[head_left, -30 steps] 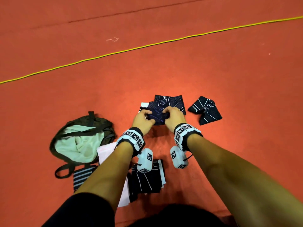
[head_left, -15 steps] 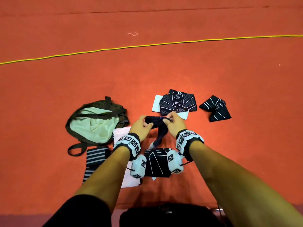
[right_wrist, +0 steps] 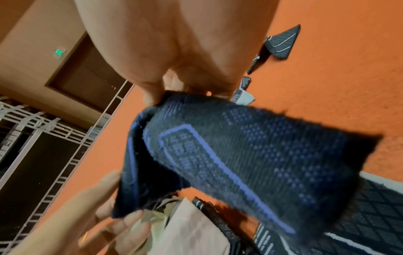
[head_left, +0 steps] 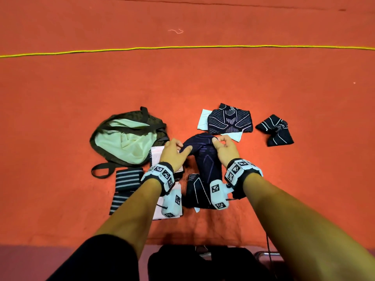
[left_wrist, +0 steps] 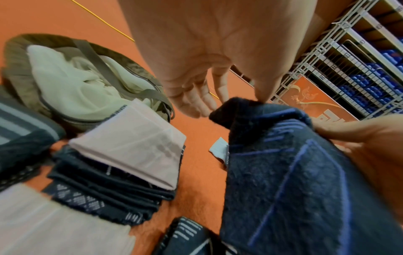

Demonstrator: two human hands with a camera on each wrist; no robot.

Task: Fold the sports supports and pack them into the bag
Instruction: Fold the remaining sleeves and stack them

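Both hands up over the orange floor (head_left: 263, 88), sharing 1 dark navy knit support (head_left: 205, 157) w/ purple line pattern.

L hand (head_left: 174, 152): thumb pinches the support's top edge at its L corner; other fingers (left_wrist: 191, 101) look fairly straight in L wrist view. Grip = thumb pinch on the fabric.

R hand (head_left: 224, 149): thumb + fingers pinch the top edge at the R corner; R wrist view shows fabric caught between thumb and curled fingers. Grip closed on the support.

Support hangs from the 2 pinch points, lower part drooping toward the person, off the floor. It hangs above another dark support w/ white lines (head_left: 194, 191) lying flat near the wrists.

Bag (head_left: 125, 138): olive, pale green lining, mouth open, on floor just L of L hand. Held support is outside it.

Other items on floor:
- folded patterned support (head_left: 230, 121) on a white sheet (head_left: 204, 119), just beyond R hand
- crumpled black support w/ white stripes (head_left: 276, 131), further R, apart
- 2 grey-striped bands (head_left: 127, 179), near bag strap
- pale pink packet (head_left: 157, 157), under L hand

Yellow cord (head_left: 182, 47) runs across the floor, far side.
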